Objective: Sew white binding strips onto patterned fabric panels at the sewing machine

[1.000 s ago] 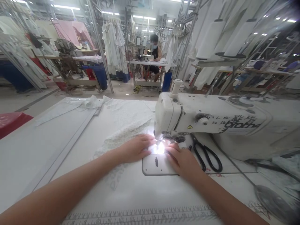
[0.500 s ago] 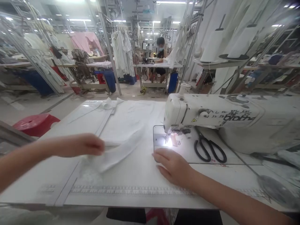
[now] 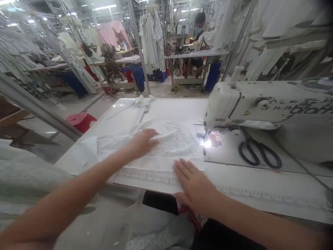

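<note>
White patterned fabric [image 3: 171,139] lies spread on the sewing table, with a plain white strip along its near edge. My left hand [image 3: 144,140] is over the fabric's middle, somewhat blurred, its fingers apart and holding nothing. Flat on the near edge strip rests my right hand [image 3: 191,178], fingers extended, just left of and nearer than the needle area. The sewing machine [image 3: 234,104] stands at the right with its lamp lit, and the fabric's right edge lies beside its needle plate.
Black-handled scissors [image 3: 260,152] lie under the machine arm. A printed ruler [image 3: 156,178] runs along the table's front edge. More pale fabric [image 3: 31,177] hangs at the left, near a red stool [image 3: 81,121]. A person [image 3: 199,34] sits at another machine beyond.
The view has turned left and down. My left hand has moved onto the fabric and opened, and the fabric now lies spread beside the needle. My right hand has come down onto its edge.
</note>
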Motion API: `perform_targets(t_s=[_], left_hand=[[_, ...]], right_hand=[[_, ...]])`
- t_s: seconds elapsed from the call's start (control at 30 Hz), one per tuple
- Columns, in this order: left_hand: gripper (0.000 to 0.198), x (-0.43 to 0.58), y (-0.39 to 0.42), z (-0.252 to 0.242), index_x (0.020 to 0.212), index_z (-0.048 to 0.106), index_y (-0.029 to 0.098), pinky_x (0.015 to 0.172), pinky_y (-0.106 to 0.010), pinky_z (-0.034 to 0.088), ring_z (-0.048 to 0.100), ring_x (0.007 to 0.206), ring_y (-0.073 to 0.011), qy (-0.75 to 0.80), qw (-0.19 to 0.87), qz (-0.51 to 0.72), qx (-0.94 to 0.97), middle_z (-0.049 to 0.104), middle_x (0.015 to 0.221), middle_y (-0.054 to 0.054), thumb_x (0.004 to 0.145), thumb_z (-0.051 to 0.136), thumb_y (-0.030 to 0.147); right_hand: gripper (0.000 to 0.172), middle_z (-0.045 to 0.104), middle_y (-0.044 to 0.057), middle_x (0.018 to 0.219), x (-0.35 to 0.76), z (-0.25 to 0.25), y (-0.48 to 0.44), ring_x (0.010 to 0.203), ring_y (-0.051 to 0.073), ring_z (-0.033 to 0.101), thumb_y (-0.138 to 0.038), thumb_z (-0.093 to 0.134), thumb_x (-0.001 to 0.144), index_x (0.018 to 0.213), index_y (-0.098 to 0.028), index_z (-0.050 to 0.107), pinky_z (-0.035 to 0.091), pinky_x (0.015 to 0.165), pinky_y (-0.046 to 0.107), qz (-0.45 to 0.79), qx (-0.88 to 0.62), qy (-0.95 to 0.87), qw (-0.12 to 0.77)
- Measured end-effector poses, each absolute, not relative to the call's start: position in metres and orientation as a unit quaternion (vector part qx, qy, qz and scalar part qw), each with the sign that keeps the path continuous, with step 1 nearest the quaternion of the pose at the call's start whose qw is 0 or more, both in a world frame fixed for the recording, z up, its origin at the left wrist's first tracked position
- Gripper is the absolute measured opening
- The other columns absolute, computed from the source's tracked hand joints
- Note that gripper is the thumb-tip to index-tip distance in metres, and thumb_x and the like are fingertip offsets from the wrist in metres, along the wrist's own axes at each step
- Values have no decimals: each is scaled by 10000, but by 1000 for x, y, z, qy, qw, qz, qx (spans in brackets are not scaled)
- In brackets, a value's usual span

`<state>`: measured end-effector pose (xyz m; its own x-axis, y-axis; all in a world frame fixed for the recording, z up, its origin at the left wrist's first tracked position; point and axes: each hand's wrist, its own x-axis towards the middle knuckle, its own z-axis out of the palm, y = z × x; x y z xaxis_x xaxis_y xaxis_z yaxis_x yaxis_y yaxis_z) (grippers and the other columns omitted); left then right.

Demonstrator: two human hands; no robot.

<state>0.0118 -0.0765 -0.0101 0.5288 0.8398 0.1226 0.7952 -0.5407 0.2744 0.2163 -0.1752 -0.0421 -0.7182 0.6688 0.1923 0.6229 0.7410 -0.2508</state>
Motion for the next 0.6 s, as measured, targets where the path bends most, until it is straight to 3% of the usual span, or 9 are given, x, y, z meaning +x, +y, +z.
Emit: perform_targets(t_s=[0.1,0.2,0.3,0.43,0.6], left_hand=[[477,44,-56,-21,1295,413,200,957,-590,342,308,1289,-341,463,114,84,875,380,1393,-111,879,467,426],[528,79,-35,-31,1352,327,248,942,-703,228,144,1348,-382,460,108,46,880,245,1478,-73,886,388,488],[515,97,-9,-34,1357,309,248,943,-704,215,147,1350,-366,439,83,43,894,247,1477,-73,897,352,476],[466,104,25,-32,1319,351,238,974,-611,279,174,1347,-339,397,62,47,915,278,1460,-85,903,352,447],[348,109,39,-28,1181,462,219,966,-548,329,275,1302,-314,376,39,82,922,425,1348,-102,887,414,399]], right_hand=[[538,418,227,1353,257,-45,-164,1269,332,365,-331,484,884,1287,24,445,380,1021,504,32,-368,-918,143],[478,484,222,1301,289,-47,-148,1225,315,429,-296,467,889,1255,11,483,424,987,487,-1,-375,-913,161],[442,530,219,1251,306,-46,-130,1189,304,465,-281,471,892,1230,2,503,437,972,483,-17,-381,-906,184],[403,560,194,1204,316,-46,-108,1148,291,485,-289,475,885,1202,-43,517,434,957,495,-17,-388,-895,222],[384,561,146,1207,319,-47,-100,1151,285,457,-278,466,874,1204,-88,515,396,973,489,8,-422,-875,238]])
